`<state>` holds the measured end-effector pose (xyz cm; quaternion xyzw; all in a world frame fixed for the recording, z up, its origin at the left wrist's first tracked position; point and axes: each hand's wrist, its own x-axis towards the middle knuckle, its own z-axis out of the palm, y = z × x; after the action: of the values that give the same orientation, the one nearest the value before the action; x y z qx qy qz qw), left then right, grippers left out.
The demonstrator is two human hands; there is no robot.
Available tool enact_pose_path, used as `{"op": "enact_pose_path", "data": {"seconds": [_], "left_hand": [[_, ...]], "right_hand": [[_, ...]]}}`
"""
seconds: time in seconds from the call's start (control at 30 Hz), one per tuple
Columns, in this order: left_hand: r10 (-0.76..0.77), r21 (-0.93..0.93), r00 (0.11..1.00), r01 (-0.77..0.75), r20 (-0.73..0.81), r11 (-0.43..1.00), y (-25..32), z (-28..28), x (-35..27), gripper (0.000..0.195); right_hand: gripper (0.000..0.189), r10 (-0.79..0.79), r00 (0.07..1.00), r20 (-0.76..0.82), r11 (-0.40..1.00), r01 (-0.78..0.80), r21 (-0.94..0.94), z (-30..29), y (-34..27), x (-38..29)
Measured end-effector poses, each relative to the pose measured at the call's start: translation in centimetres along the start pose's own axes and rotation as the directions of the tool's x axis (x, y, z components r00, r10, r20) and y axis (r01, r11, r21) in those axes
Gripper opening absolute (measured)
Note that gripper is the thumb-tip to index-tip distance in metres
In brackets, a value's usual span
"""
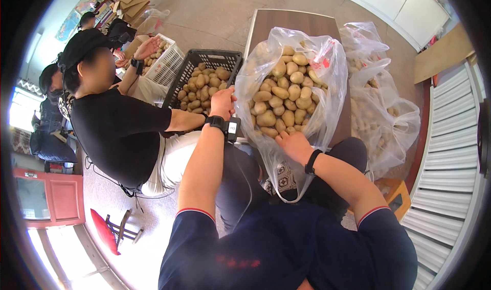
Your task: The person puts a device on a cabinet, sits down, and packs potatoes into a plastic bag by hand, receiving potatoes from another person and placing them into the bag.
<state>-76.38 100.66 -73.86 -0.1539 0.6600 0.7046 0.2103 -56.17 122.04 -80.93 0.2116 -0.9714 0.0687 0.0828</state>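
Note:
In front of me an open clear plastic bag full of potatoes sits on a brown-topped table. My right hand reaches into its near side, fingertips curled down against the closest potatoes; whether one is gripped is hidden. Between the bag and a black plastic crate is my left hand, fingers bent, beside the bag's left wall. What its fingers hold, if anything, is not clear. More potatoes lie in the crate. The bag's handle loop hangs toward my lap.
At my left sits a person in black, one hand raised near a white crate of potatoes. More filled plastic bags stand right of the table. A yellow stool is near my right side, and a red-seated folding stool lies behind left.

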Motion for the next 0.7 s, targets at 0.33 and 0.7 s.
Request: {"op": "enact_pose_path", "data": {"seconds": [0.33, 0.7], "left_hand": [[0.022, -0.001, 1.0, -0.022, -0.021, 1.0, -0.2, -1.6, -0.5, 0.026], [0.007, -0.033, 1.0, -0.007, -0.005, 0.999, 0.7, -2.4, -3.4, 0.02]], "right_hand": [[0.009, 0.056, 0.997, -0.046, 0.998, -0.055, 0.029, -1.1, -2.4, -0.3], [0.016, 0.301, 0.944, 0.135, 0.951, -0.307, 0.025, -3.1, -4.3, -0.1]]}}
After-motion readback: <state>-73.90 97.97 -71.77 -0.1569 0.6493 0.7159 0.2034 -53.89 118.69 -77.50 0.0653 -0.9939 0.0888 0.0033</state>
